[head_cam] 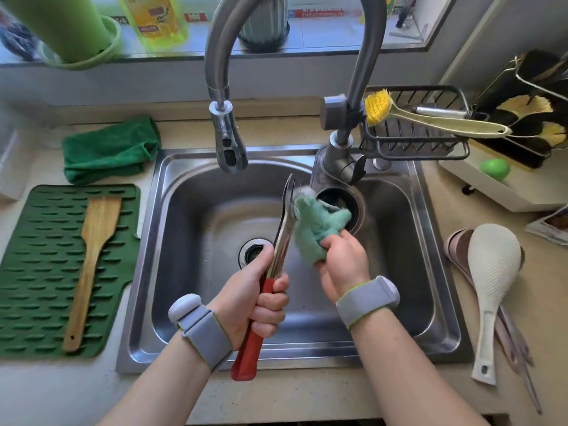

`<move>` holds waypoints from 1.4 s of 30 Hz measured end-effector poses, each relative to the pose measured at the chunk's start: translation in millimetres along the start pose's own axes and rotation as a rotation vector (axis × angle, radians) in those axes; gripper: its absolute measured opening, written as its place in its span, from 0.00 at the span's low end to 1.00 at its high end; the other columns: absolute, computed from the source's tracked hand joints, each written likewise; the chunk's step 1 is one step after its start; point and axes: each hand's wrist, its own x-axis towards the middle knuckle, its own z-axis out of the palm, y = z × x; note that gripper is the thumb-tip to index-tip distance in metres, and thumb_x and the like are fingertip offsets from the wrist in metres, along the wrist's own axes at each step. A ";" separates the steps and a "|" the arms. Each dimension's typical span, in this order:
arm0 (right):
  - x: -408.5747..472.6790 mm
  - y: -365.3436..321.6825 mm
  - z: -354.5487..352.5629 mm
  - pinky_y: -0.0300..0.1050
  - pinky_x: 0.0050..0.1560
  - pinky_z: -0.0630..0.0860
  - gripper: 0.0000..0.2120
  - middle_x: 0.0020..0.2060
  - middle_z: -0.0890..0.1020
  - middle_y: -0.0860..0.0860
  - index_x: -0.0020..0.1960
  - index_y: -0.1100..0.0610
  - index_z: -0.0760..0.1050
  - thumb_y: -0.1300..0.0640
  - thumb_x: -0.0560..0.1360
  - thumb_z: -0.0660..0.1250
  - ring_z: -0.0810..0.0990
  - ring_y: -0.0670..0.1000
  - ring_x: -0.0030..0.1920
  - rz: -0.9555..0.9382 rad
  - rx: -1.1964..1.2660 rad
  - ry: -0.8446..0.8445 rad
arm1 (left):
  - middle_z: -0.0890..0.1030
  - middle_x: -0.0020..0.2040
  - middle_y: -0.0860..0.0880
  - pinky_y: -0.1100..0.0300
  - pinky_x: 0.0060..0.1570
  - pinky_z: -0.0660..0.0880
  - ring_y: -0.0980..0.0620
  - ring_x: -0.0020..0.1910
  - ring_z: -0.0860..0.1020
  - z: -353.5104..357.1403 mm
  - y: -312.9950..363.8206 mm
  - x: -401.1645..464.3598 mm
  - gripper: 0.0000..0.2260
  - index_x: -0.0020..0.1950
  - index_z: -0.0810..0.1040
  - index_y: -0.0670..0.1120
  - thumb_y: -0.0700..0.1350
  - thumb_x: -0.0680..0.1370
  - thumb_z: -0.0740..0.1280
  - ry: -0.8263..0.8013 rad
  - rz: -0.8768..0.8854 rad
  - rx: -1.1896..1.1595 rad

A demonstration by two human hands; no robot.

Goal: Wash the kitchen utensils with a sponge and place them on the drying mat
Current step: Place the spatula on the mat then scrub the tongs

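You stand at a beige stone counter [307,395] with one steel sink [196,192] under a window sill. Your left hand [261,298] is clenched around the red-handled steel fork [284,238]; your right hand [342,262] grips one green sponge cloth [316,229] against it. One wooden spatula [92,256] lies on the green ribbed drying mat [37,272]. One white rice paddle [491,287] waits at right.

Single head-worn wide-angle view, looking forward and steeply down, close over sink [190,302] and surrounding worktop [307,395]; no second view.
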 end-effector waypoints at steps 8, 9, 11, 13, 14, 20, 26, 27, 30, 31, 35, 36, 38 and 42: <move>-31.8 25.8 12.8 0.47 0.41 0.73 0.23 0.42 0.77 0.61 0.59 0.70 0.73 0.50 0.81 0.55 0.73 0.50 0.29 0.165 0.137 -0.266 | 0.54 0.23 0.54 0.72 0.18 0.52 0.59 0.16 0.53 2.5 12.7 6.0 0.27 0.32 0.64 0.49 0.73 0.73 0.54 0.026 0.035 -0.006; -30.7 23.4 13.8 0.46 0.39 0.73 0.20 0.44 0.77 0.62 0.58 0.70 0.73 0.53 0.81 0.55 0.73 0.50 0.29 0.163 0.120 -0.281 | 0.54 0.23 0.54 0.72 0.18 0.52 0.59 0.16 0.52 3.1 11.7 6.0 0.27 0.31 0.64 0.49 0.72 0.73 0.54 0.032 0.032 0.011; -26.8 15.1 19.9 0.45 0.40 0.77 0.16 0.46 0.78 0.63 0.58 0.68 0.72 0.56 0.81 0.55 0.78 0.52 0.34 0.149 0.084 -0.310 | 0.54 0.23 0.54 0.72 0.18 0.51 0.59 0.16 0.52 5.7 6.4 5.3 0.27 0.31 0.64 0.49 0.72 0.73 0.55 0.040 0.009 0.045; -12.5 1.4 29.7 0.45 0.42 0.80 0.15 0.44 0.79 0.61 0.56 0.68 0.73 0.57 0.82 0.54 0.80 0.52 0.37 0.107 0.091 -0.294 | 0.54 0.23 0.54 0.72 0.19 0.51 0.59 0.16 0.53 6.4 0.5 4.8 0.26 0.32 0.64 0.49 0.72 0.73 0.55 -0.010 -0.026 0.018; -1.3 -6.5 35.3 0.46 0.39 0.80 0.15 0.42 0.79 0.60 0.55 0.67 0.73 0.56 0.82 0.54 0.80 0.52 0.36 0.069 0.099 -0.244 | 0.54 0.23 0.54 0.72 0.19 0.51 0.59 0.16 0.53 5.7 -1.0 4.1 0.27 0.32 0.64 0.49 0.72 0.73 0.55 -0.041 -0.035 -0.003; -9.0 5.8 47.8 0.52 0.40 0.75 0.16 0.35 0.77 0.55 0.39 0.58 0.73 0.50 0.81 0.58 0.76 0.53 0.35 -0.022 -0.229 -0.082 | 0.53 0.24 0.54 0.72 0.19 0.50 0.58 0.17 0.52 8.1 4.5 3.8 0.26 0.31 0.63 0.50 0.72 0.72 0.58 0.054 0.030 0.053; -34.2 2.8 11.8 0.44 0.41 0.74 0.08 0.37 0.77 0.57 0.48 0.64 0.74 0.64 0.80 0.57 0.76 0.51 0.39 0.083 -0.049 -0.419 | 0.52 0.24 0.54 0.72 0.20 0.50 0.58 0.18 0.51 5.1 7.4 1.5 0.26 0.30 0.64 0.50 0.72 0.72 0.58 0.032 -0.007 0.090; -30.7 0.9 13.9 0.43 0.41 0.75 0.07 0.38 0.78 0.58 0.49 0.64 0.74 0.64 0.80 0.57 0.77 0.51 0.39 0.062 -0.089 -0.410 | 0.53 0.24 0.54 0.72 0.20 0.50 0.59 0.17 0.52 4.9 6.8 1.1 0.26 0.30 0.64 0.50 0.72 0.71 0.58 0.014 -0.019 0.068; -4.5 -6.2 27.7 0.52 0.43 0.78 0.07 0.39 0.78 0.58 0.45 0.61 0.75 0.58 0.78 0.62 0.78 0.52 0.39 -0.056 -0.261 -0.200 | 0.53 0.24 0.54 0.71 0.20 0.49 0.58 0.18 0.51 4.1 3.5 2.6 0.26 0.31 0.63 0.50 0.72 0.71 0.59 -0.032 -0.067 0.050; 8.1 -10.9 32.3 0.56 0.48 0.79 0.08 0.40 0.80 0.57 0.44 0.60 0.75 0.55 0.77 0.63 0.79 0.54 0.42 -0.112 -0.321 -0.104 | 0.53 0.24 0.54 0.71 0.20 0.50 0.58 0.18 0.51 3.7 1.6 1.6 0.26 0.31 0.63 0.50 0.72 0.71 0.59 -0.032 -0.083 0.054; 26.2 -20.4 54.1 0.50 0.52 0.75 0.15 0.44 0.81 0.55 0.47 0.59 0.76 0.47 0.77 0.60 0.79 0.56 0.47 -0.198 -0.511 0.065 | 0.53 0.24 0.54 0.71 0.20 0.49 0.58 0.18 0.51 4.2 1.6 1.7 0.26 0.31 0.62 0.50 0.72 0.70 0.60 -0.021 -0.077 0.054; 22.2 -14.6 56.5 0.50 0.53 0.75 0.19 0.44 0.81 0.55 0.47 0.59 0.76 0.43 0.76 0.59 0.79 0.57 0.47 -0.186 -0.533 0.049 | 0.53 0.24 0.54 0.71 0.20 0.49 0.58 0.18 0.51 4.5 4.1 2.4 0.26 0.31 0.62 0.50 0.72 0.70 0.60 -0.006 -0.066 0.054; 3.1 4.2 52.6 0.52 0.51 0.76 0.22 0.42 0.82 0.56 0.45 0.59 0.75 0.40 0.74 0.58 0.80 0.57 0.45 -0.160 -0.601 -0.037 | 0.54 0.23 0.54 0.72 0.19 0.50 0.59 0.17 0.52 1.4 9.4 5.1 0.26 0.29 0.62 0.50 0.72 0.70 0.59 0.023 -0.040 0.031; -5.8 20.6 38.9 0.55 0.48 0.78 0.19 0.36 0.80 0.57 0.41 0.61 0.75 0.43 0.72 0.66 0.80 0.55 0.39 -0.074 -0.475 -0.154 | 0.53 0.23 0.55 0.73 0.18 0.52 0.59 0.16 0.53 -4.4 13.7 3.9 0.25 0.30 0.64 0.49 0.70 0.70 0.60 -0.026 -0.071 0.025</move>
